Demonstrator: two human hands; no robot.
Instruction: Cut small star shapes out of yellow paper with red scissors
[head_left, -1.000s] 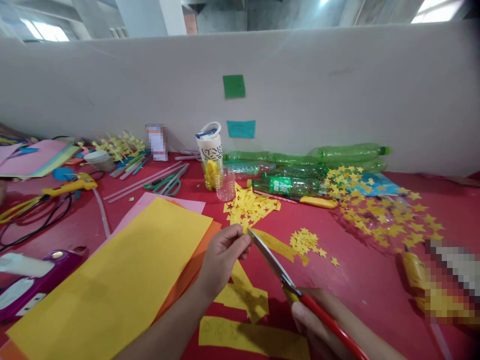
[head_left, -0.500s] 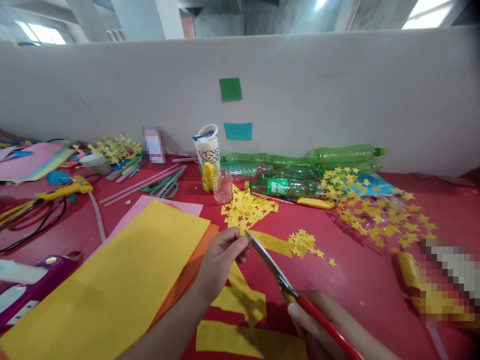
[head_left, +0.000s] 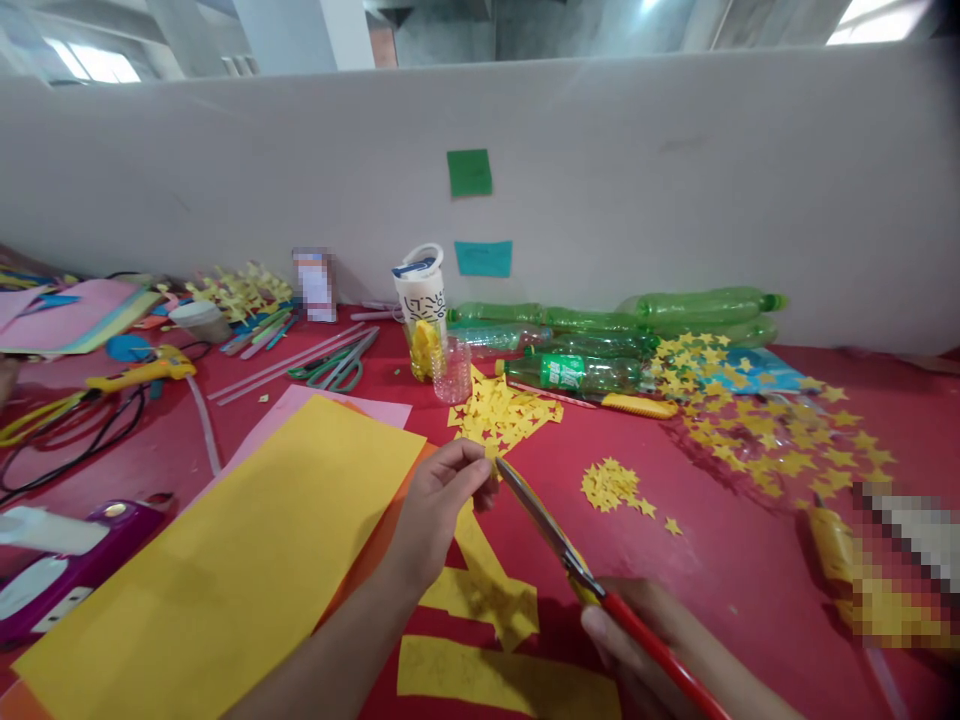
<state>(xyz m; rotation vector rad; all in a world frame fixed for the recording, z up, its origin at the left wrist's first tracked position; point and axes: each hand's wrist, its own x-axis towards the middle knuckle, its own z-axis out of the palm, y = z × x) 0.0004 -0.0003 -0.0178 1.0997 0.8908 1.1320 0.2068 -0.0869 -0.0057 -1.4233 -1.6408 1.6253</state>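
My left hand (head_left: 439,505) is pinched around a bit of yellow paper (head_left: 491,453), mostly hidden by the fingers. In my right hand (head_left: 630,640) is a pair of scissors (head_left: 544,525) with red handles, blade tips close to the left fingertips. Below the hands lie yellow paper strips (head_left: 502,676), some with faint drawn outlines. A small heap of cut yellow stars (head_left: 609,485) sits to the right of the blades. Behind the left hand is a pile of yellow scraps with star-shaped holes (head_left: 502,410).
Stacked yellow sheets (head_left: 247,550) cover the left side, near a purple power strip (head_left: 82,570) and a yellow glue gun (head_left: 142,368). Green plastic bottles (head_left: 600,374) and a white cup (head_left: 420,295) stand or lie at the back. More stars (head_left: 772,430) spread at right.
The yellow strip that stretched rightward from my left hand behind the scissors no longer shows there. Both hands keep nearly the same place; the view has shifted slightly.
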